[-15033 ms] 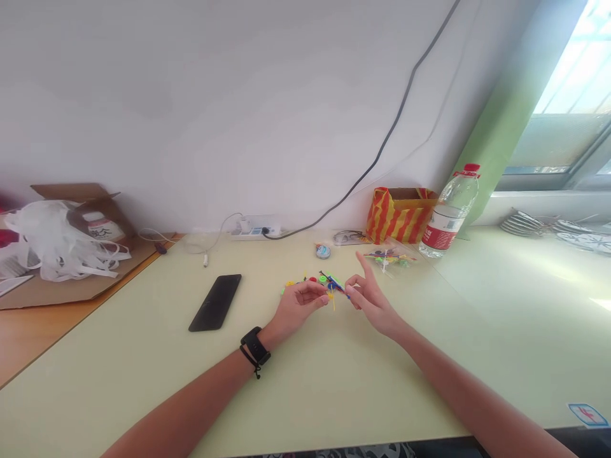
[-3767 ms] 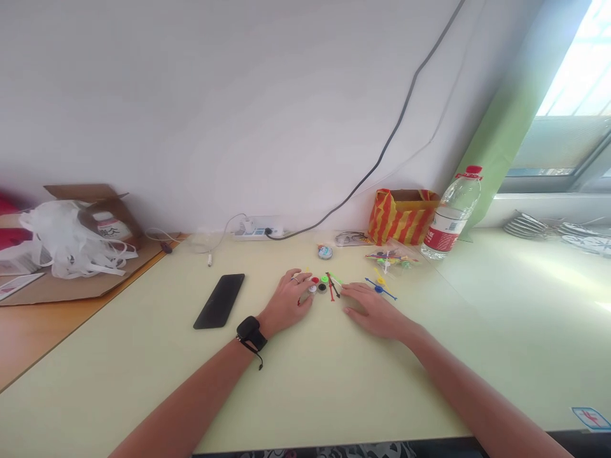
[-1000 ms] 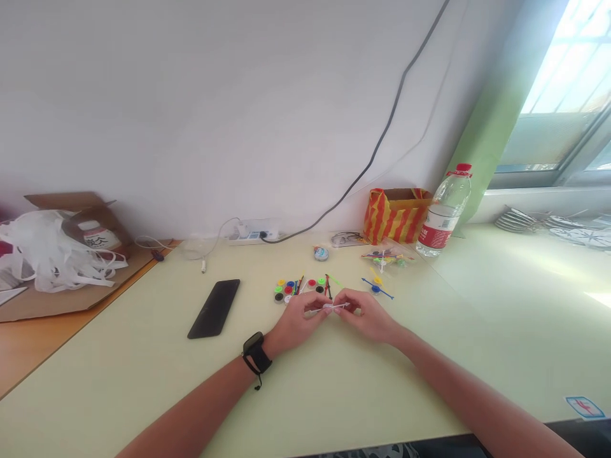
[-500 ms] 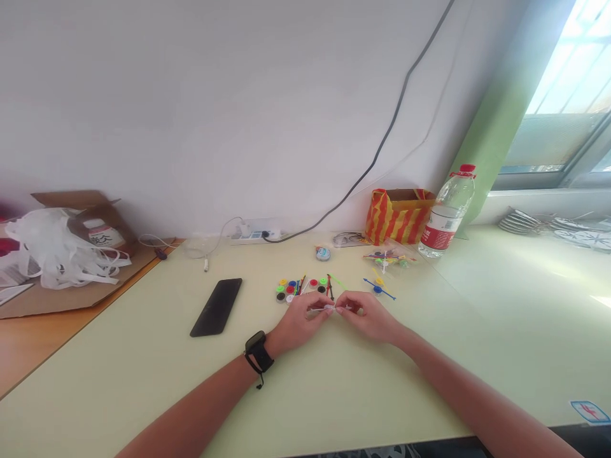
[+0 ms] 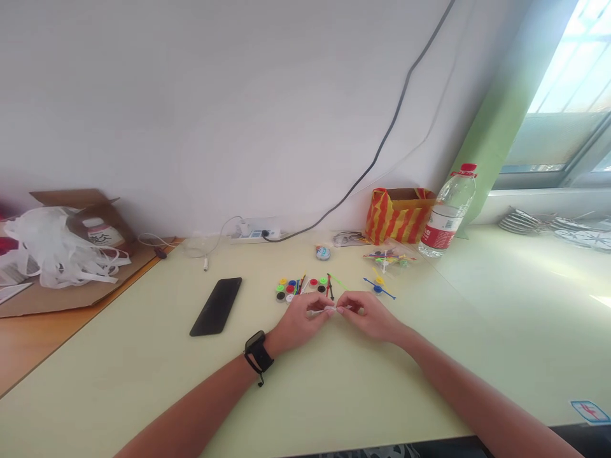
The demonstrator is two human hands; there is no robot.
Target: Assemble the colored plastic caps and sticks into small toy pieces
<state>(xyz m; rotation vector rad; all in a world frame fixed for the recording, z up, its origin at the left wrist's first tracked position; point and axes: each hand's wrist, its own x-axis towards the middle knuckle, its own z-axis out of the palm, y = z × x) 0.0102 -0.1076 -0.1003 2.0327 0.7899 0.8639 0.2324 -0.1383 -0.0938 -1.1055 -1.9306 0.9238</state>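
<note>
My left hand (image 5: 301,321) and my right hand (image 5: 371,318) meet over the table, fingertips pinched close together. Between them they grip a thin white plastic arrow (image 5: 315,312), whose middle is mostly hidden by the fingers. Just beyond my left hand lie several coloured round discs (image 5: 290,289), with thin coloured arrows (image 5: 300,284) among them. Past the fingertips lie a red and black arrow pair (image 5: 329,286) and a green arrow (image 5: 337,280). A blue arrow with a round hub (image 5: 377,289) rests beyond my right hand, beside a yellow one (image 5: 379,277).
A black phone (image 5: 216,306) lies to the left. Toward the wall are a small round tin (image 5: 323,253), a clear bag of arrows (image 5: 389,257), a striped bag (image 5: 398,216), a bottle (image 5: 447,213) and a power strip (image 5: 255,236). A cardboard box (image 5: 57,302) sits far left.
</note>
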